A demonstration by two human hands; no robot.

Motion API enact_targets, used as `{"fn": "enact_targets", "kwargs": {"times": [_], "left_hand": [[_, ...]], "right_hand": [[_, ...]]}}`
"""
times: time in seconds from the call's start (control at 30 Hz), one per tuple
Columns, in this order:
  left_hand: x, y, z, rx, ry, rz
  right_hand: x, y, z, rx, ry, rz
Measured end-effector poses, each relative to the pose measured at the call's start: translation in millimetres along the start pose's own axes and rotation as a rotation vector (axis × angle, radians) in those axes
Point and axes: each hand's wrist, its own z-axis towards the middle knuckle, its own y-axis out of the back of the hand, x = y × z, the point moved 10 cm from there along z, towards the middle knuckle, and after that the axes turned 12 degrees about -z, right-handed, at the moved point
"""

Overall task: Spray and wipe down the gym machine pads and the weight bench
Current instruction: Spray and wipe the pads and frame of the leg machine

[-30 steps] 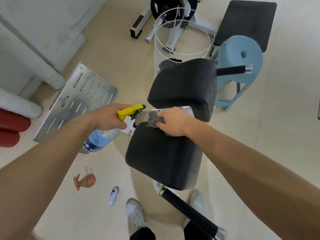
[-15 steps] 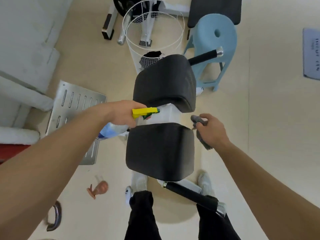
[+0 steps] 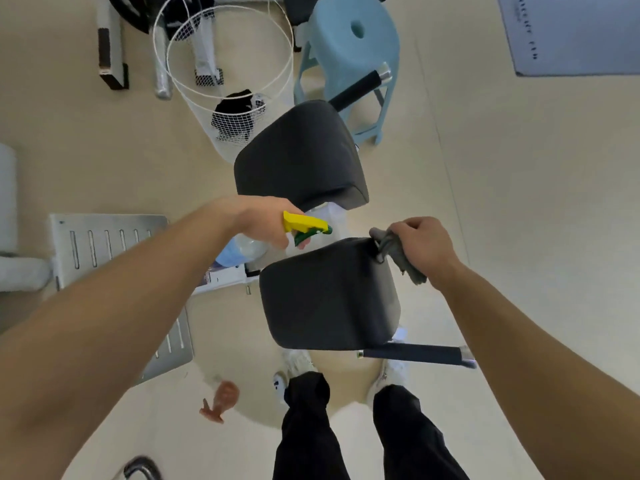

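The near pad [image 3: 329, 294] sits right below you, above your shoes, with the far pad [image 3: 299, 155] just beyond it and a white post between the two. Half a second ago your right hand [image 3: 424, 245] hung clear of the near pad's right side; now it has come in to the pad's far right corner, fingers curled shut around the grey cloth [image 3: 398, 252], which touches that corner and hangs down beside your wrist. Your left hand [image 3: 268, 221] has stayed at the gap between the pads, wrapped around the neck of the spray bottle [image 3: 249, 245], a finger on the green trigger under the yellow head, nozzle aimed over the near pad's far edge. The view has shifted: your dark trouser legs now fill more of the bottom, and the near pad's black handle [image 3: 414, 354] lies almost level, sticking out right. Containers: the bottle's clear body has a blue label and I cannot tell its fill; the white mesh basket [image 3: 221, 81] on the floor past the far pad holds something dark at the bottom. A blue stool [image 3: 349, 39] stands just right of the basket, and a slotted metal plate [image 3: 110, 244] lies on the floor under your left forearm.
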Motion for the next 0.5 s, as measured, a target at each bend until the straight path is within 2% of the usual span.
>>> {"fn": "enact_targets", "kwargs": {"times": [0.17,0.33,0.5], "left_hand": [[-2.0,0.8,4.5,0.064,-0.016,-0.088],[13.0,2.5,4.4,0.021,-0.012,-0.15],[55.1,1.8,-16.8,-0.016,0.039,-0.105]], "right_hand": [[15.0,6.6,-1.3,0.031,0.034,-0.01],[41.1,2.3,-0.9,0.005,0.122,0.01],[73.0,-33.9,-13.4,0.033,0.288,-0.185]]}}
